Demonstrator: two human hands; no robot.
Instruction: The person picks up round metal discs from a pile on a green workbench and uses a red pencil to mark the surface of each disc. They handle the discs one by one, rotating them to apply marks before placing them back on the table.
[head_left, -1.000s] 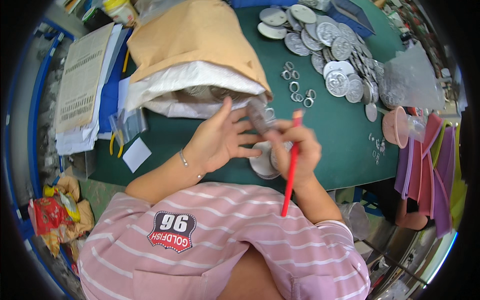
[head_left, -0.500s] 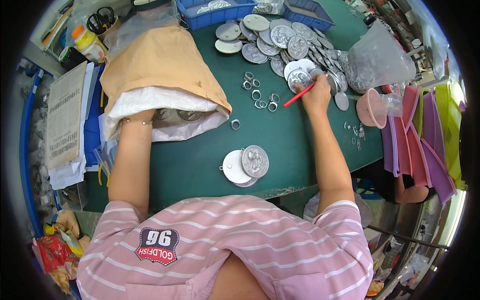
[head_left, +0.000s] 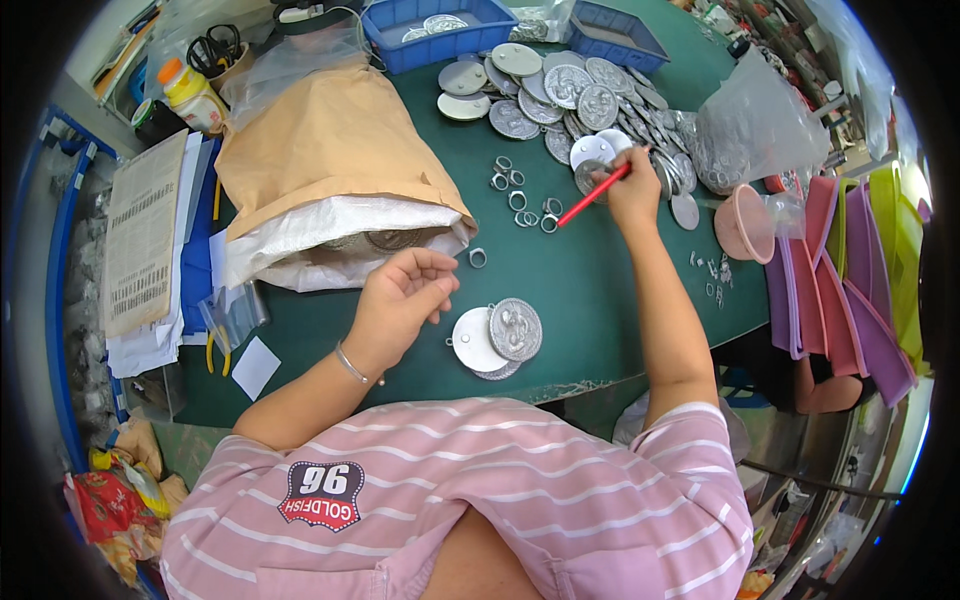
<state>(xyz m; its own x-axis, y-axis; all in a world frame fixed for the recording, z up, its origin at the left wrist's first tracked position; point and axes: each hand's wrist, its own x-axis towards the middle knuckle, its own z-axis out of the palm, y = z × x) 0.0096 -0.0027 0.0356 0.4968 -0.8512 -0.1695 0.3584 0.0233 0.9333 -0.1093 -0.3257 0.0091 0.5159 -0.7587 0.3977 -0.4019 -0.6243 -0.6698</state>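
My left hand (head_left: pixel 400 305) hovers between the sack's mouth and the small group of medallions, fingers loosely bent and apart, with nothing visible in it. A brown paper sack (head_left: pixel 330 140) with a white woven lining lies beside it, silver discs showing inside. My right hand (head_left: pixel 636 190) grips a red pen (head_left: pixel 592 197) at the near edge of a heap of silver medallions (head_left: pixel 597 106). Its fingertips are by a medallion (head_left: pixel 590 178); whether they hold it is hidden. A relief medallion (head_left: pixel 516 329) overlaps a plain-faced disc (head_left: pixel 473 338) near the front edge.
Several metal rings (head_left: pixel 517 200) lie mid-table, and one ring (head_left: pixel 478 258) is nearer the sack. Blue trays (head_left: pixel 440 44) stand at the back. On the right are a pink cup (head_left: pixel 744 225), small metal bits (head_left: pixel 716 272) and coloured plastic bins (head_left: pixel 830 270). Papers (head_left: pixel 150 230) lie left.
My left hand has come out of the sack and moved right, toward the front medallions. The right hand stays by the heap with the red pen, its tip tilted slightly lower.
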